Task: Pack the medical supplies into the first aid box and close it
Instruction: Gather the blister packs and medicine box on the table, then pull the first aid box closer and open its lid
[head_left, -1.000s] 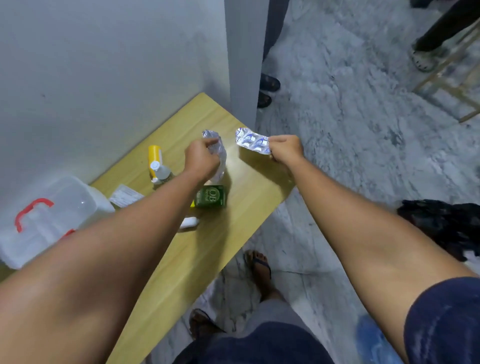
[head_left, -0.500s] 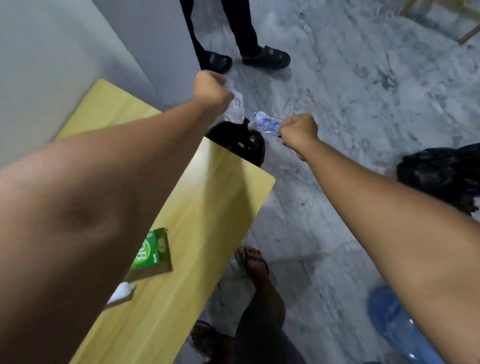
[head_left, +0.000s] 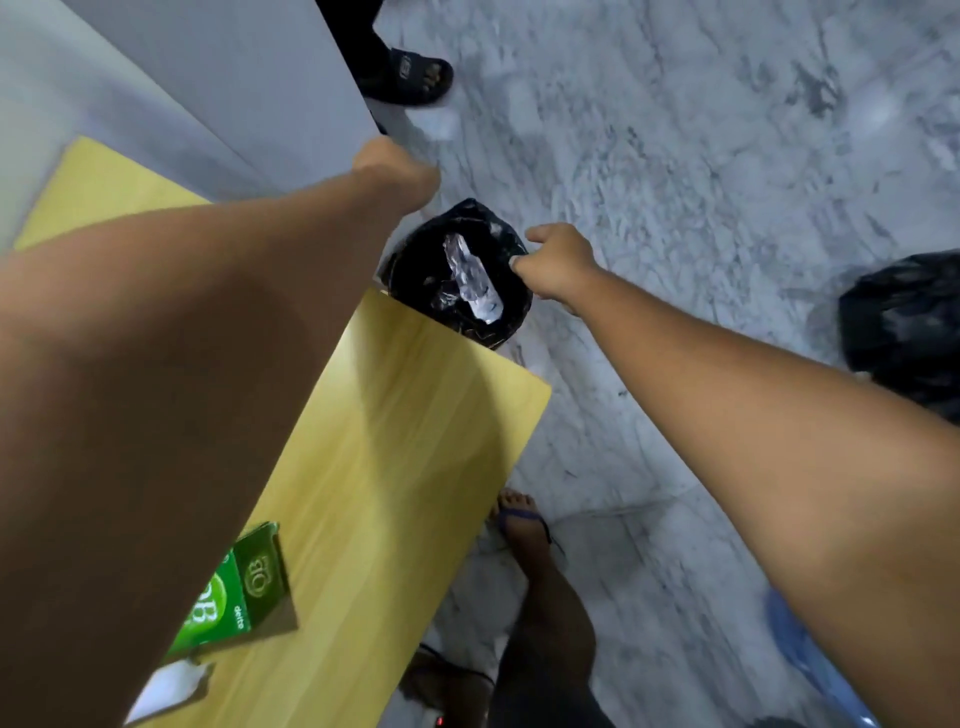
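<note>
Two bare arms reach past the far corner of a yellow counter (head_left: 415, 415), above a black-lined bin (head_left: 410, 270) on the floor (head_left: 675, 156). The left grip (head_left: 400, 169) is curled with its fingers hidden, so I cannot tell whether it holds anything. The right grip (head_left: 558, 265) hangs loose and empty at the bin's rim. A crumpled foil pill strip (head_left: 470, 278) lies inside the bin. A green carton (head_left: 249, 587) sits near the counter's front edge.

A yellow wooden table (head_left: 415, 441) carries 1 green carton (head_left: 249, 592) lying flat, with a small white item (head_left: 169, 686) just beside it
</note>
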